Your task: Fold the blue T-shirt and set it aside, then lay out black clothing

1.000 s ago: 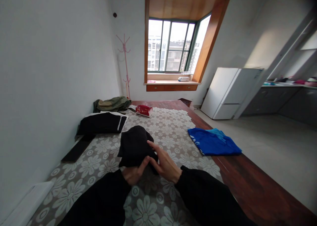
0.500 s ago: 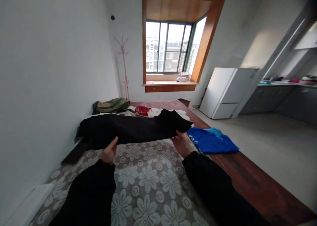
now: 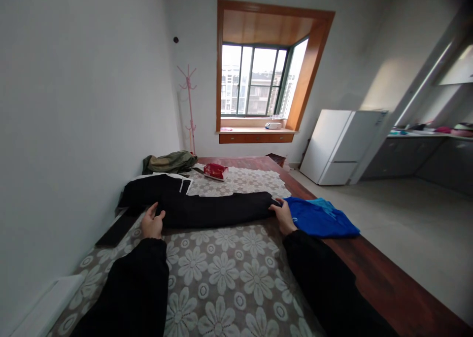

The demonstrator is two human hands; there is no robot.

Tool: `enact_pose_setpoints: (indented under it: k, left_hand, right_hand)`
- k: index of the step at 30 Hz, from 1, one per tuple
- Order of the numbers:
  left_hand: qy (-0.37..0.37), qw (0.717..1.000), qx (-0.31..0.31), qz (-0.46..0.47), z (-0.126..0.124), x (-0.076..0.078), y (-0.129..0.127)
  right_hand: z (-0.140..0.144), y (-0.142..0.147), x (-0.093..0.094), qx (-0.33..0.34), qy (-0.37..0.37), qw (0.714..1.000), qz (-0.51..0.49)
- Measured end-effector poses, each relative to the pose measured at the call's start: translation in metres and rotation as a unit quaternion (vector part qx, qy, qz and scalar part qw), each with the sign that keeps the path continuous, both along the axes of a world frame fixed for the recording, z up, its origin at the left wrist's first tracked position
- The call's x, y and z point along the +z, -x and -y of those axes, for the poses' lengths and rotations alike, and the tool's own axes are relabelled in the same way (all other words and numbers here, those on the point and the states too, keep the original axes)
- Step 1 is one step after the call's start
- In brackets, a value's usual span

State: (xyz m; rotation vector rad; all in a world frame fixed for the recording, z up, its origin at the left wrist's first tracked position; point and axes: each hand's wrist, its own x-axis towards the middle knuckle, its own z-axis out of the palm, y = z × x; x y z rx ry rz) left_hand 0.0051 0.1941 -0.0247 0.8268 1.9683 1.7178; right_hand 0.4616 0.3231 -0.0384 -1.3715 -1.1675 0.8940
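A long black garment [image 3: 218, 210] lies stretched sideways across the flowered cloth [image 3: 225, 273] on the table. My left hand [image 3: 151, 223] grips its left end near the wall side. At the opposite end, beside a folded blue shirt [image 3: 318, 218], my right hand [image 3: 284, 216] holds the garment. Both sleeves of mine are black.
A folded black-and-white garment [image 3: 151, 189] lies behind the stretched one, an olive jacket [image 3: 170, 161] and a red packet [image 3: 215, 170] farther back. A dark flat object [image 3: 113, 232] sits at the left edge. A white fridge [image 3: 342, 147] and a pink coat stand [image 3: 190, 108] stand beyond.
The bunched black garment was opened out, held up across the table, then lowered flat onto the cloth. My hands moved apart to its two ends.
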Motion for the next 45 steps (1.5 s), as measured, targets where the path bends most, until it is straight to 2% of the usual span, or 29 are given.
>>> enact_pose_setpoints:
  k: [4,8,12,17,22,27,29,32,34,37,40,42,45]
  left_hand:
    - [0.043,0.998,0.002,-0.054,0.004,0.007,0.01]
    - [0.084,0.991,0.002,-0.105,0.008,0.013,0.009]
    - [0.101,0.981,-0.026,-0.165,0.006,0.01,0.007]
    - [0.125,0.962,-0.046,-0.238,0.006,0.008,0.017]
    - [0.219,0.915,-0.084,-0.327,0.014,0.01,0.021]
    - [0.107,0.91,-0.054,-0.398,0.015,0.012,0.01]
    - [0.104,0.918,-0.045,-0.38,0.016,0.016,0.006]
    - [0.095,0.933,-0.014,-0.346,0.019,0.026,0.001]
    - [0.034,0.957,-0.016,-0.289,0.021,0.033,-0.003]
    - [-0.06,0.98,-0.06,-0.178,0.023,0.044,-0.012]
    - [-0.142,0.982,-0.097,-0.074,0.027,0.055,-0.02]
    - [-0.192,0.975,-0.115,0.007,0.034,0.063,-0.023]
    - [-0.177,0.975,-0.131,0.043,0.053,0.075,-0.022]
  right_hand:
    - [-0.001,-0.018,0.007,0.005,-0.019,0.987,0.157]
    - [0.0,-0.023,0.007,0.002,-0.023,0.964,0.263]
    - [-0.001,-0.021,0.004,0.003,-0.022,0.948,0.318]
    - [-0.004,-0.027,0.008,0.029,-0.012,0.933,0.358]
    - [0.0,-0.036,0.011,0.083,-0.012,0.906,0.414]
    - [0.002,-0.024,0.001,0.096,-0.074,0.879,0.46]
    - [0.001,-0.017,-0.004,0.086,-0.093,0.868,0.48]
    - [-0.001,-0.012,-0.01,0.068,-0.081,0.859,0.501]
    - [-0.002,-0.012,-0.011,0.067,-0.075,0.855,0.509]
    - [-0.006,-0.012,-0.009,0.077,-0.077,0.848,0.518]
    - [-0.013,-0.011,0.002,0.099,-0.08,0.838,0.53]
    - [-0.017,-0.011,0.016,0.117,-0.087,0.829,0.54]
    - [-0.016,-0.019,0.042,0.143,-0.116,0.812,0.554]
